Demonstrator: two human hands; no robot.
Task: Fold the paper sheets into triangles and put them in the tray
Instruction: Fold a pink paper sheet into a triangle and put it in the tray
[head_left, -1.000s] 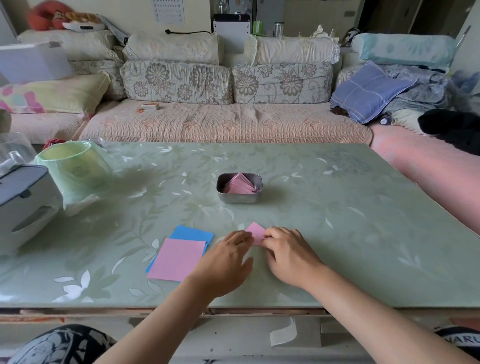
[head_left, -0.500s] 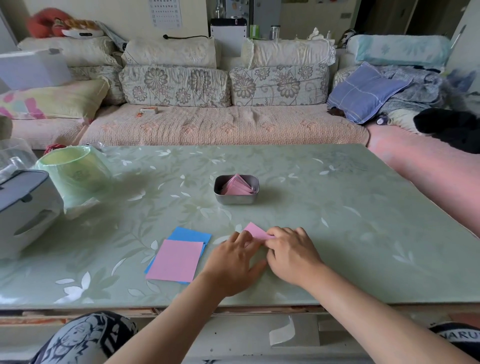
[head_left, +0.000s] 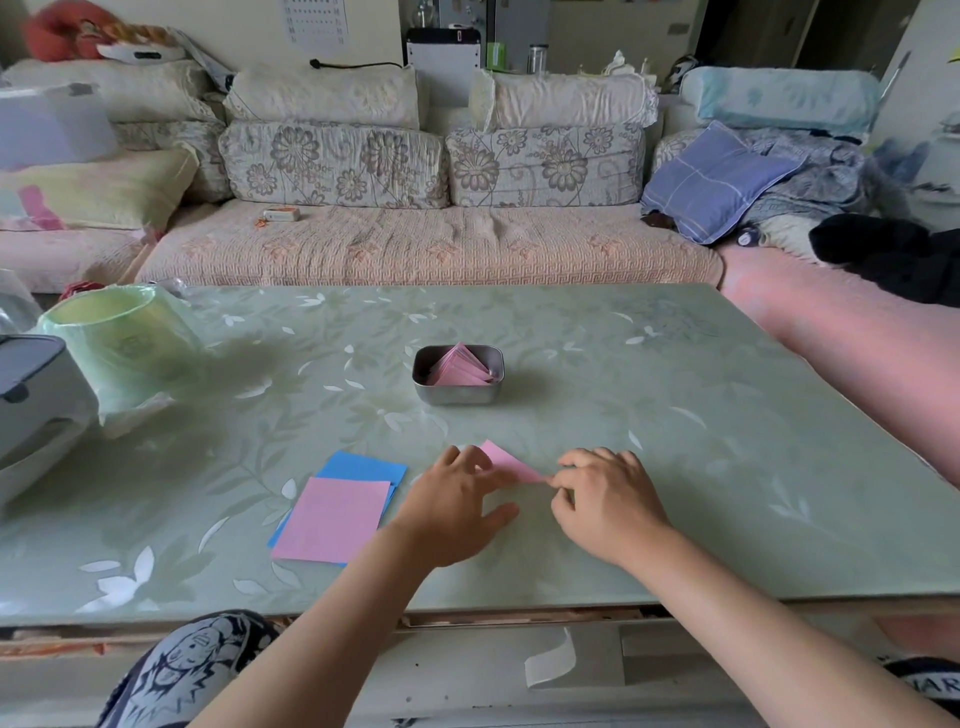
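Pink sheet (head_left: 511, 461): folded into a triangle shape, lying on the desk (head_left: 675, 415) near its front edge, between the two hands and partly hidden by them.
Left grip (head_left: 457, 504): fingers reach forward and press down on the left part of the pink sheet; the thumb is spread out to the side, off the paper.
Right grip (head_left: 605, 501): fingers curled, pinching the right corner of the pink sheet between thumb and fingertips.
Tray (head_left: 452, 396): small metal one, in the middle of the desk, well beyond the hands.
Folded triangles (head_left: 460, 364): pink, stacked inside the tray.
Paper stack (head_left: 332, 519): flat sheets just left of the left grip, a pink one on top, blue ones showing under it at the far edge.
Green bucket (head_left: 119, 338): wrapped in thin plastic, at the desk's left side.
Grey appliance (head_left: 31, 395): at the left edge, just beside the bucket.
Sofa (head_left: 415, 244): behind the desk, with flowered cushions.
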